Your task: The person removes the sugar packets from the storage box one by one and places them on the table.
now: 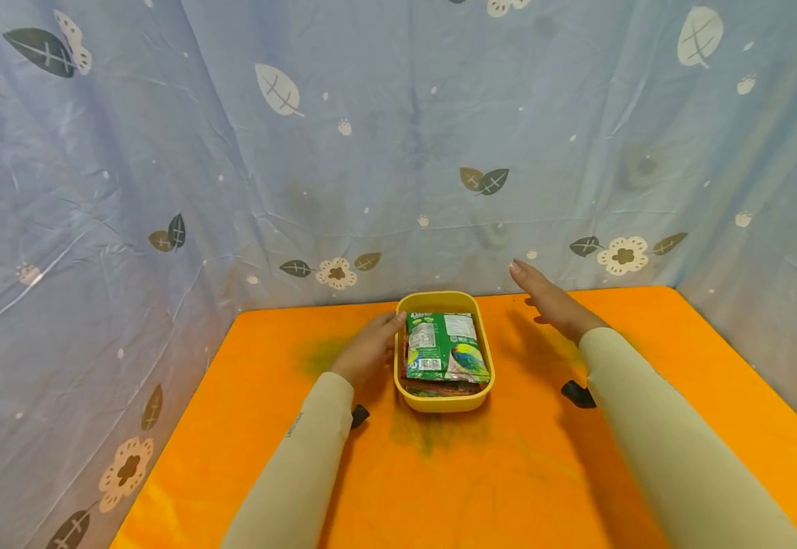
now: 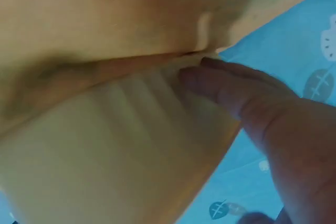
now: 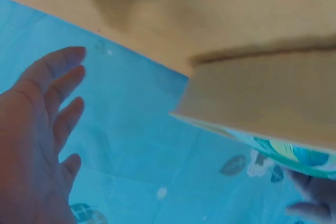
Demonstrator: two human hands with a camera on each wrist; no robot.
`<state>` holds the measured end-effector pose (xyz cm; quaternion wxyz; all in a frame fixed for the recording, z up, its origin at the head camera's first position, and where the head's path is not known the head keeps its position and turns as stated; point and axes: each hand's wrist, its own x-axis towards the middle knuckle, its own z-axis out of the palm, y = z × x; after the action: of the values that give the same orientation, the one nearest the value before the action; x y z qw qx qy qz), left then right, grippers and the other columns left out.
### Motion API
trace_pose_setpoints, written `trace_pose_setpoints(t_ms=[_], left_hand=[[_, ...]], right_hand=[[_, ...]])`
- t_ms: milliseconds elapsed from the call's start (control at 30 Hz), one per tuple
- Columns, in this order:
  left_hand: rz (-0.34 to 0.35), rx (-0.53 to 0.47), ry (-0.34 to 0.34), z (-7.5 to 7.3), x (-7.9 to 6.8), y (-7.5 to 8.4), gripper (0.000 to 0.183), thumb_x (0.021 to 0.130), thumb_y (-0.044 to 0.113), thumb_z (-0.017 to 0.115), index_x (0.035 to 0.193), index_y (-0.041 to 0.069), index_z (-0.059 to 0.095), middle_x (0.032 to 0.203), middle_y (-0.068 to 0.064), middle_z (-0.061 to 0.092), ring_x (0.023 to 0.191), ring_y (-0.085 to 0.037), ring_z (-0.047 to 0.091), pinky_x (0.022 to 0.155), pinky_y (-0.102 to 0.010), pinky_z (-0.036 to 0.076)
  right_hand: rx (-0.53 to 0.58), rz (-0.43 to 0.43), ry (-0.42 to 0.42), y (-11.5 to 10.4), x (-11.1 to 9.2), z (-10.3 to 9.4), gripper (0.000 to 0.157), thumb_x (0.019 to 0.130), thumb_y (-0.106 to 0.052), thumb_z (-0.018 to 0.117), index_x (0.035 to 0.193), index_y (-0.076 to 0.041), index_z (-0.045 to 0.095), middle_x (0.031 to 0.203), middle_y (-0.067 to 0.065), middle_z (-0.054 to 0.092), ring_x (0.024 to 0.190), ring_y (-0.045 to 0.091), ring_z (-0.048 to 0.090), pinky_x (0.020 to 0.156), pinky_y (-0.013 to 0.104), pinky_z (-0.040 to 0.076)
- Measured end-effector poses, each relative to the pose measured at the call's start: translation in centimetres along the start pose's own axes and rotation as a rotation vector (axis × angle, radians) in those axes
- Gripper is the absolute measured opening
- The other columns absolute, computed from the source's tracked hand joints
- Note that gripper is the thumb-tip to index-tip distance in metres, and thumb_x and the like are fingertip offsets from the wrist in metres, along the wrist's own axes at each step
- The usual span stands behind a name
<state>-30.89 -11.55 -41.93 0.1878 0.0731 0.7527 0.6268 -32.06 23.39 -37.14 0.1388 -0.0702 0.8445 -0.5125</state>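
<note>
A yellow plastic bin (image 1: 443,404) with rounded corners stands on the orange table. Inside it lies a green printed packet (image 1: 439,343), with more packaging showing beneath its lower edge. My left hand (image 1: 369,349) is at the bin's left side, fingertips at the rim. In the left wrist view, the extended fingers (image 2: 252,95) lie against the bin's wall (image 2: 115,150). Off to the right of the bin, my right hand (image 1: 554,303) hovers with fingers spread and holds nothing. The right wrist view has a gap between those fingers (image 3: 65,80) and the bin's wall (image 3: 262,93).
An orange cloth covers the table (image 1: 439,488), with greenish stains near the bin. Blue curtains (image 1: 398,152) with leaf and flower prints surround the table's back and sides. Black pieces (image 1: 579,394) of the wrist gear show beneath the sleeves.
</note>
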Motion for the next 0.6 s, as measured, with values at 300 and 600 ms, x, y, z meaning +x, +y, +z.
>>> trace_pose_setpoints(t_ms=[300, 600], left_hand=[[0.033, -0.04, 0.032, 0.6, 0.2, -1.5, 0.048, 0.101, 0.022, 0.047, 0.145, 0.006, 0.039, 0.12, -0.008, 0.059, 0.107, -0.024, 0.057, 0.094, -0.041, 0.045], [-0.023, -0.263, 0.032, 0.7, 0.1, -2.4, 0.05, 0.1, 0.015, 0.046, 0.149, 0.013, 0.034, 0.125, -0.014, 0.056, 0.105, -0.028, 0.061, 0.086, -0.043, 0.051]], right_hand=[[0.171, -0.03, -0.041, -1.5, 0.4, 1.2, 0.079, 0.086, -0.077, 0.032, 0.152, -0.041, 0.011, 0.148, 0.012, 0.034, 0.131, 0.041, 0.035, 0.098, 0.059, 0.037], [0.279, -0.065, -0.135, -2.4, 0.2, 2.3, 0.076, 0.087, -0.075, 0.032, 0.152, -0.038, 0.018, 0.147, 0.021, 0.035, 0.126, 0.046, 0.04, 0.095, 0.062, 0.038]])
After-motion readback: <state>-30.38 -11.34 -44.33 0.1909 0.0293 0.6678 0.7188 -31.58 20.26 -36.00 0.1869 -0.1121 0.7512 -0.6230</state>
